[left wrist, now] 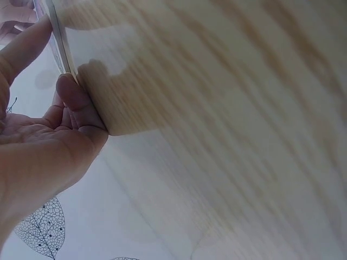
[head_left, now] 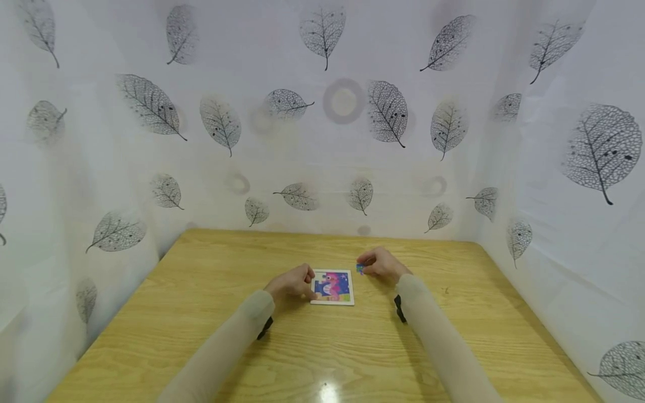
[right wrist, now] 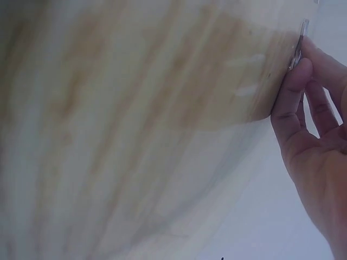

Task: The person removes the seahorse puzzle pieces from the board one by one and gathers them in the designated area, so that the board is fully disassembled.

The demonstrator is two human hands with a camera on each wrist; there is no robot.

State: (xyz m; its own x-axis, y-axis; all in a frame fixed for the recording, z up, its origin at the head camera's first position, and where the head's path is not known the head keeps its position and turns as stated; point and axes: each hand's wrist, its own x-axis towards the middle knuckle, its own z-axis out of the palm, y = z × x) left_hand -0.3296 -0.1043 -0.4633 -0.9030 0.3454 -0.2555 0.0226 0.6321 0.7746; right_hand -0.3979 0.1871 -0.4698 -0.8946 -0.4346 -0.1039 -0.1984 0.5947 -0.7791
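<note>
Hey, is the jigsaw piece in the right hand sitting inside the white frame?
No, the right hand holds the jigsaw piece outside the white puzzle frame, beyond its right edge.

Yellowish wood-grain worktop [head_left: 227, 263] with rounded far corners, white hangings [head_left: 312, 154] along its back and both sides, dark skeletal leaf prints [head_left: 387, 112] scattered over them, faint ring shapes [head_left: 328, 102] between, bright glare [head_left: 328, 392] nearest the viewer.
</note>
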